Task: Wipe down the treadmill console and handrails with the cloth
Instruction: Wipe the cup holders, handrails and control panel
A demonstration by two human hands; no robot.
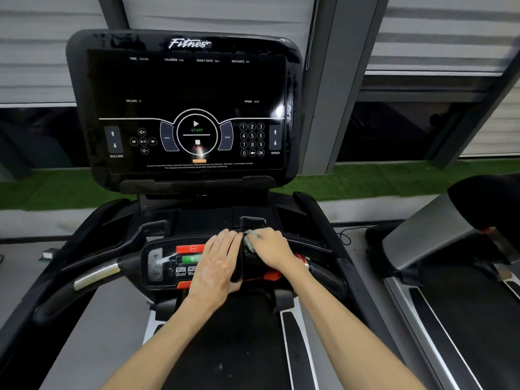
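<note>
Cloth (248, 242), pale green and bunched small, sits at the far edge of the lower control panel (166, 267), in the middle of the treadmill, just below the big console screen (185, 108). The right hand (271, 247) lies over it with fingers curled down, pinching the wad against the dark plastic. The left hand (216, 263) rests just beside it on the same panel, palm down, fingers straight and held together, fingertips almost touching the cloth. Between the two hands stands a black upright piece (238, 263); what it is cannot be told. Left of the left hand, a red stop button (191, 248) and a green button (190, 259) show on the panel. The left handrail (92, 274), with a bright metal band, curves out from the panel's left side, and the right handrail (327, 275) runs off behind the right wrist. The screen is dark, showing only printed keys and labels. The black running belt (230, 347) lies under both forearms. A second treadmill (450, 305) stands to the right, with a strip of green turf (394, 175) beyond.
</note>
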